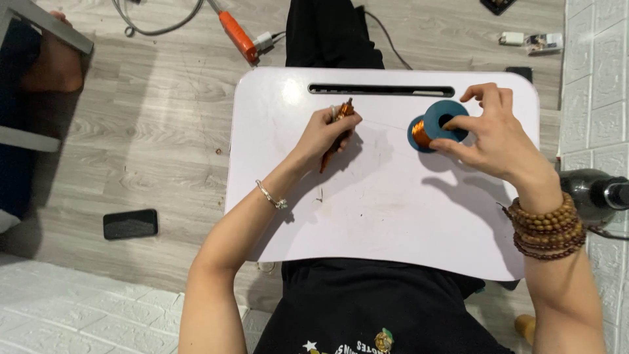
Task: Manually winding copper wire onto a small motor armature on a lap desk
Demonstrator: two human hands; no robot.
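Observation:
A small white lap table (367, 216) lies across my legs. My left hand (325, 133) is closed around a slim copper-coloured piece wound with wire (341, 115), held upright-tilted near the table's middle. A thin copper wire runs from it to a blue spool of copper wire (436, 123) lying on its side at the right. My right hand (490, 134) grips that spool, fingers on its blue flange and thumb beneath it. A metal bracelet sits on my left wrist, wooden beads on my right.
A slot (381, 89) runs along the table's far edge. On the wood floor lie a black phone (130, 223) at the left, an orange-handled tool with cable (237, 36) beyond the table, and small chargers (531, 41) at top right. A white brick wall is right.

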